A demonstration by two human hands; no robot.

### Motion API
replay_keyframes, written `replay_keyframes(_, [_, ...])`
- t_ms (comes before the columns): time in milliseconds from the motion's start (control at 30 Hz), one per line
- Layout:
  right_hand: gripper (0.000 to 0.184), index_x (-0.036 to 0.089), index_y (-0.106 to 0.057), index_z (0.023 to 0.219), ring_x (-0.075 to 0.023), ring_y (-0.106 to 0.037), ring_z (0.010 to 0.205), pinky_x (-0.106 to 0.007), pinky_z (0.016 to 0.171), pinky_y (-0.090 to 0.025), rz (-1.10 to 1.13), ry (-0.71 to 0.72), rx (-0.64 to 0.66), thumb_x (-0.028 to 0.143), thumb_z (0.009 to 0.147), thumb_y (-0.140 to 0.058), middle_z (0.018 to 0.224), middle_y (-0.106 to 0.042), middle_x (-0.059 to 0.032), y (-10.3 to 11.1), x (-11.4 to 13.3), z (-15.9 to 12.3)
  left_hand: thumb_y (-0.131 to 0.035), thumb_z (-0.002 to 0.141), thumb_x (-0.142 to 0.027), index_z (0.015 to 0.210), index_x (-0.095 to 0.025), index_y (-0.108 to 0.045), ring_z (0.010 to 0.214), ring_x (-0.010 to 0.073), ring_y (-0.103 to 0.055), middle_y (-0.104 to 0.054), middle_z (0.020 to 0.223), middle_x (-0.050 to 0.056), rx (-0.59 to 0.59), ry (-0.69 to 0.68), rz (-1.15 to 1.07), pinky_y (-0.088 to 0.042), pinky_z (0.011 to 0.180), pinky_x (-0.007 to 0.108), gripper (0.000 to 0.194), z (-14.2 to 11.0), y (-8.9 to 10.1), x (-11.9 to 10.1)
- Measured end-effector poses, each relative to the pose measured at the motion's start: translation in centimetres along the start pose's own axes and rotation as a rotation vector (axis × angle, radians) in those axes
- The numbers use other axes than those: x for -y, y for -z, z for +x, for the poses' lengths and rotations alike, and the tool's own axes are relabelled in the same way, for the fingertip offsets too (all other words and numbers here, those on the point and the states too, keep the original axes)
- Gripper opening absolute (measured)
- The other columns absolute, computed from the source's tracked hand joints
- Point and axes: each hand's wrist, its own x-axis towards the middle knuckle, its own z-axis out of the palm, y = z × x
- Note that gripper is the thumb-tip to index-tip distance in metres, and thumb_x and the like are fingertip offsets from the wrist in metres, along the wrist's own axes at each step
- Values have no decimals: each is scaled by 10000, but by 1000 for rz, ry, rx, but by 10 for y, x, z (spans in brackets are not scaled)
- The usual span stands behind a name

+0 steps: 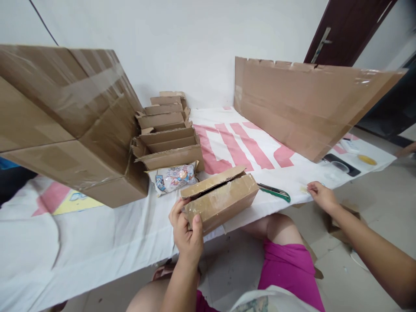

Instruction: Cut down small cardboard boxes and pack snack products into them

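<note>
My left hand (186,229) grips the near left end of a small cardboard box (224,201), thumb on the near side and fingers at the end. The box is tilted at the table edge, and a dark gap shows along its top flap. My right hand (320,195) is off to the right, low over the table edge, fingertips pinched together. A small yellowish scrap (303,189) shows at those fingertips, too small to name. Between the box and my right hand lies a green utility knife (274,192). A printed plastic packet (175,177) rests behind the box.
Several open narrow cardboard boxes (172,145) stand in a row toward the wall. A large taped carton (65,99) rises at left, a tall cardboard panel (292,104) at right. A dark phone (342,164) and a yellow tape roll (367,160) lie on the white cloth (113,232).
</note>
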Motion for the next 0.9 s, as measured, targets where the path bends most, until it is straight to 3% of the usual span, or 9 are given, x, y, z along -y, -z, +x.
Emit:
replay_keyframes(233, [198, 237, -659, 887, -214, -692, 781, -290, 677, -479, -147, 39, 41, 147, 743, -557, 843, -754, -47, 5, 3, 1, -526, 929, -346, 990, -188, -619, 1276, 280, -483, -569, 1251, 124, 8, 6, 6, -369, 1091, 486, 193, -2, 1, 2])
replay_keyframes(433, [174, 227, -686, 910, -233, -679, 733, -304, 620, -448, -238, 30, 75, 229, 806, -547, 829, -747, -74, 7, 7, 4, -534, 928, -320, 1004, -191, -619, 1280, 278, -481, -566, 1258, 120, 10, -7, -3, -366, 1092, 481, 172, -2, 1, 2])
replay_keyframes(900, [109, 221, -604, 712, -124, -630, 589, -217, 538, -428, -184, 15, 151, 129, 663, -636, 675, -696, 25, 11, 2, 30, -520, 933, -361, 975, -195, -619, 1279, 272, -486, -574, 1244, 113, 6, 1, 15, -368, 1099, 475, 197, -1, 0, 2])
